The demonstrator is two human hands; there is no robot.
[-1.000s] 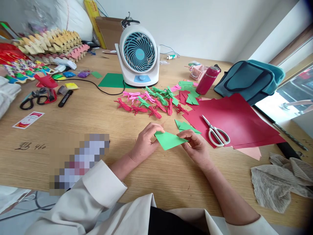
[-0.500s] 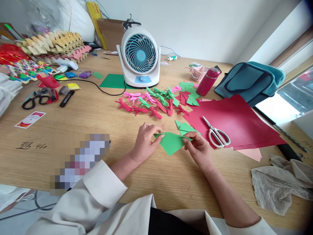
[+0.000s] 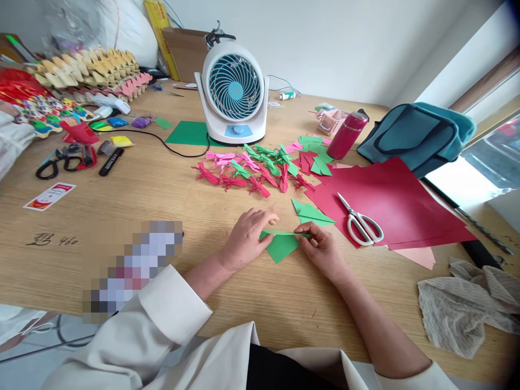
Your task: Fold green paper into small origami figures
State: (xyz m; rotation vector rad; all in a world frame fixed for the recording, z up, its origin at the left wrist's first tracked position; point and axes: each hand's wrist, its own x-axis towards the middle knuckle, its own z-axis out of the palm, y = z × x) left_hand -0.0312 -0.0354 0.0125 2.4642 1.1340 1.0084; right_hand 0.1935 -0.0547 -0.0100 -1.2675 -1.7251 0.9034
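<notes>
Both hands pin the green paper (image 3: 281,245) flat on the table (image 3: 162,189): left hand (image 3: 247,238) pressing its edge, right hand (image 3: 320,250) pinching the fold, likely to crease it.

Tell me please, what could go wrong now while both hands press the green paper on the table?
1. The left hand and right hand pin the green paper only at its top edge, so the crease may slip crooked.
2. The fan faces the table and, if it is running, might blow loose sheets.
3. The scissors lie close to the right hand; a sweeping move could snag them.
</notes>
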